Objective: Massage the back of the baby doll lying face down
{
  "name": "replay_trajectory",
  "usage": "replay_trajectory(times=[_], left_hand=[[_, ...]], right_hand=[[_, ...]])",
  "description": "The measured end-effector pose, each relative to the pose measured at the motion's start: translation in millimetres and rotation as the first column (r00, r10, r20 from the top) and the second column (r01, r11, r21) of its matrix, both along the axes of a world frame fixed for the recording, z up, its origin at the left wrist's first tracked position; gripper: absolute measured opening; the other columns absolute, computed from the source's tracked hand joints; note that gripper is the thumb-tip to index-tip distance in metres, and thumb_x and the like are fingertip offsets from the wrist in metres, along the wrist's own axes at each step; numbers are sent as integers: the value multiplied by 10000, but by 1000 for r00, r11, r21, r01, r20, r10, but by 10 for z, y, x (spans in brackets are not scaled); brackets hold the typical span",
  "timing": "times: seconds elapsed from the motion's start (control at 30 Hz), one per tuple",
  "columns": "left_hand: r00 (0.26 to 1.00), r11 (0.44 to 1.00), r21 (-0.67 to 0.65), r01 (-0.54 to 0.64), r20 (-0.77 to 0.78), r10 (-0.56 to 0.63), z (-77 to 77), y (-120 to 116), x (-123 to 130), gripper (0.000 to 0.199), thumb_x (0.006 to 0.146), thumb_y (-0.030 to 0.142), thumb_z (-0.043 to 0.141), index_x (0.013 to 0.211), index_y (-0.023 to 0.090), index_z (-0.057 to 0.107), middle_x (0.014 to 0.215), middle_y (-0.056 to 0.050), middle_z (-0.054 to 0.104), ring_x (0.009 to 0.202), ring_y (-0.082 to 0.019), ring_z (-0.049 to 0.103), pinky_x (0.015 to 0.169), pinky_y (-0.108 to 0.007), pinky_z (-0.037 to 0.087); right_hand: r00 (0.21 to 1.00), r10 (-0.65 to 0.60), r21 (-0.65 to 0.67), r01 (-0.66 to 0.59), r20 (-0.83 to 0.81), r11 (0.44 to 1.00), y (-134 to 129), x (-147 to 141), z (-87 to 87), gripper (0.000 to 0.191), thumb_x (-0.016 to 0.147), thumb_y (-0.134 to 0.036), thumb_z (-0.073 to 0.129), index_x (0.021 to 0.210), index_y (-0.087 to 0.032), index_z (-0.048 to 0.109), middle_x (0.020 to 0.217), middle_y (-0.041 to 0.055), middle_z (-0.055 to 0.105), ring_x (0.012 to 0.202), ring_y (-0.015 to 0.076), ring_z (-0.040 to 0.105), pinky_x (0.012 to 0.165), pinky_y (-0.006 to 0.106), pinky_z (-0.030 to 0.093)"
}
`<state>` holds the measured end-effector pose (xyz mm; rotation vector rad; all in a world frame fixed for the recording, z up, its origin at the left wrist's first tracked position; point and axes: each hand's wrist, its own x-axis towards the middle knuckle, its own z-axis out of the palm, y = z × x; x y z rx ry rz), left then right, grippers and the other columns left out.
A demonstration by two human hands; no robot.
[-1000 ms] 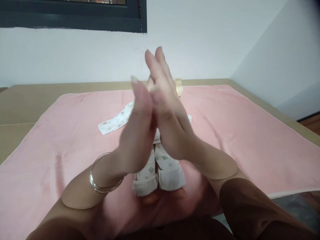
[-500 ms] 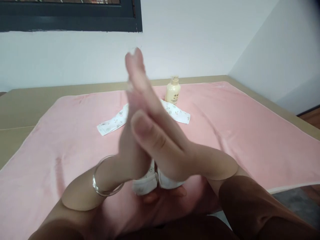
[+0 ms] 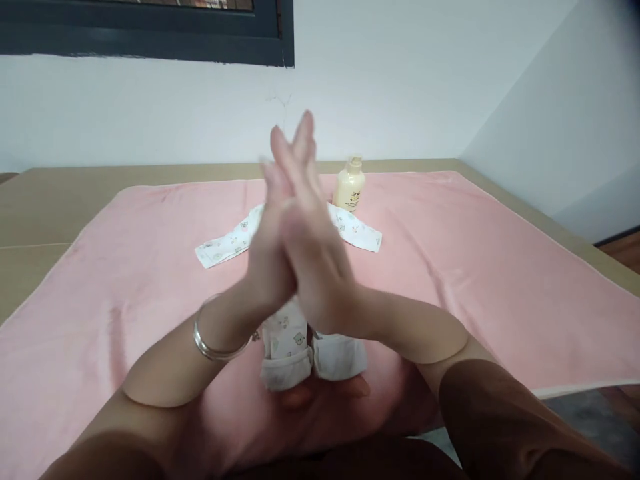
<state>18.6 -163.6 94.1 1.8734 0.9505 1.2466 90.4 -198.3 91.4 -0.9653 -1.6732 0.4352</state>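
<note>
My left hand point(image 3: 273, 250) and my right hand point(image 3: 320, 260) are pressed palm to palm at the centre, fingers stretched upward and a little blurred. A silver bangle point(image 3: 205, 343) circles my left wrist. Behind and below the hands lies a white printed baby garment point(image 3: 290, 333), its two sleeves spread to either side and its cuffed legs pointing towards me. Small orange-brown feet point(image 3: 356, 386) show below the cuffs. The hands hide the garment's middle. No object shows between the palms.
A pink blanket point(image 3: 480, 267) covers most of the beige surface point(image 3: 40, 207). Beyond the right sleeve stands a cream pump bottle point(image 3: 349, 187). A white wall point(image 3: 400, 80) with a dark window frame point(image 3: 150, 40) rises behind.
The pressed hands have shifted against each other, and the fingers now cross at the tips. Both have moved slightly up and away, showing more of the garment's legs.
</note>
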Motion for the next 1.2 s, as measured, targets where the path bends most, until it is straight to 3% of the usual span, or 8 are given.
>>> replay_trajectory(times=[0.07, 0.17, 0.27, 0.37, 0.5, 0.63, 0.8, 1.2], left_hand=[[973, 975, -191, 112, 220, -69, -12, 278, 1, 765, 990, 630, -66, 1575, 392, 365, 1649, 99, 413, 1613, -131, 238, 1324, -303, 347], [975, 955, -296, -11, 210, 77, -209, 809, -18, 796, 949, 711, -19, 1580, 396, 350, 1693, 76, 350, 1621, -147, 223, 1336, -347, 325], [961, 949, -287, -129, 200, 191, -520, 1321, -47, 674, 996, 680, 144, 1355, 329, 594, 1559, -36, 550, 1551, -216, 402, 1258, -421, 430], [936, 945, -307, -111, 287, 203, -777, 1620, -43, 587, 1038, 561, 218, 1108, 193, 669, 1295, -150, 714, 1277, -247, 658, 1177, -426, 481], [952, 950, -155, -271, 105, 288, -1018, 1698, -23, 427, 1015, 428, 325, 929, 190, 670, 1169, -135, 749, 1150, -228, 682, 1099, -380, 495], [942, 947, -76, -311, -160, 296, -1205, 1688, -50, 299, 938, 334, 432, 931, 184, 691, 1114, -93, 772, 1105, -231, 673, 1071, -368, 494], [937, 939, -94, -330, -154, 314, -1291, 1730, -80, 284, 876, 270, 489, 1024, 192, 718, 1227, -66, 760, 1192, -224, 665, 1123, -352, 475], [935, 943, -66, -326, -172, 311, -1320, 1720, -29, 334, 880, 233, 460, 1080, 178, 721, 1250, -90, 752, 1202, -235, 663, 1125, -354, 477]], right_hand=[[999, 36, -73, -35, 12, 997, 112, -85, -102, 609, 1076, -488, 94, 1628, -293, 263, 1701, -48, 255, 1635, 197, -32, 1349, 430, 128], [994, 105, -153, -110, -39, 982, 446, -67, -260, 555, 1084, -451, 195, 1589, -285, 353, 1571, 9, 461, 1609, 267, 220, 1285, 516, 285], [994, 103, -268, -109, -37, 957, 824, 102, -411, 455, 1051, -388, 330, 1314, -184, 640, 1316, 66, 673, 1345, 257, 595, 1166, 478, 463], [988, -62, -261, 99, 144, 960, 1124, 296, -572, 388, 1028, -266, 355, 1147, -168, 711, 1219, 84, 729, 1230, 241, 648, 1146, 433, 462], [869, -74, -223, 207, 489, 953, 1392, 474, -798, 417, 1020, -173, 346, 1254, -124, 687, 1382, 146, 662, 1367, 265, 556, 1222, 457, 357], [787, -98, -213, 281, 609, 936, 1532, 560, -960, 459, 1063, -228, 319, 1400, -100, 603, 1596, 161, 482, 1534, 284, 366, 1285, 485, 241], [668, -326, -131, 538, 669, 832, 1561, 487, -1072, 575, 1075, -293, 336, 1502, 81, 427, 1564, 295, 460, 1511, 356, 382, 1271, 495, 243], [657, -318, -127, 536, 683, 835, 1555, 497, -1080, 530, 1043, -239, 307, 1444, 35, 522, 1536, 263, 509, 1469, 371, 435, 1248, 504, 272]])
